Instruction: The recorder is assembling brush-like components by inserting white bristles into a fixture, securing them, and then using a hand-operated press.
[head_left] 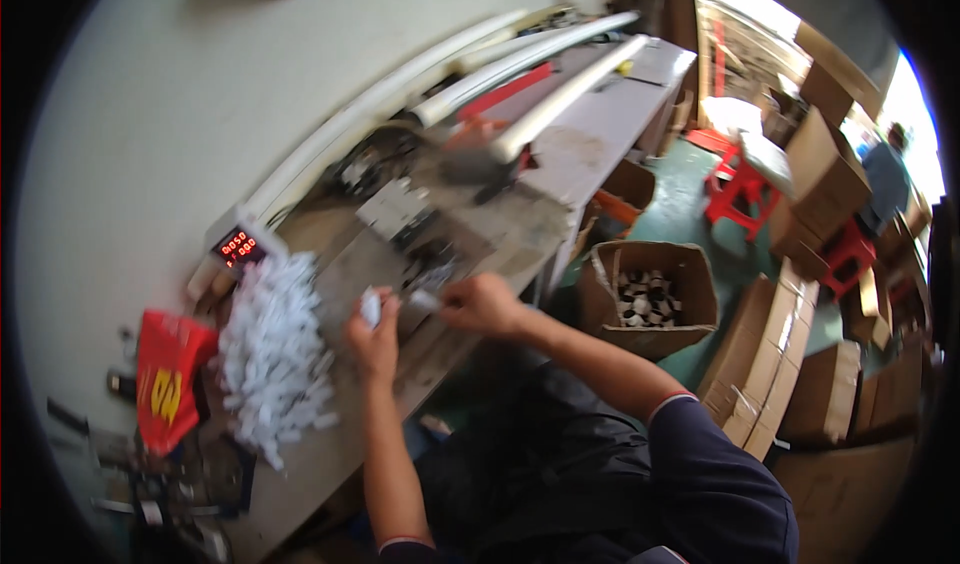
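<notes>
Over the tabletop (pixel 343 439), right of a heap of small white pieces (pixel 275 354), left hand (pixel 374 334) and right hand (pixel 485 304) each hold one small thing

The left closes on a white piece (pixel 372 309); the right grasps a pale item (pixel 425 301), too blurred to tell its shape, near it but apart. To do this well, a light, steady left pinch and an unhurried right hand would likely serve best, both kept clear of the metal block (pixel 394 210) beyond

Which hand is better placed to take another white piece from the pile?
Probably the left hand: it is nearer the pile of white pieces, while the right hand is farther off. The left holds a small white piece, though, so may need freeing first.
</notes>
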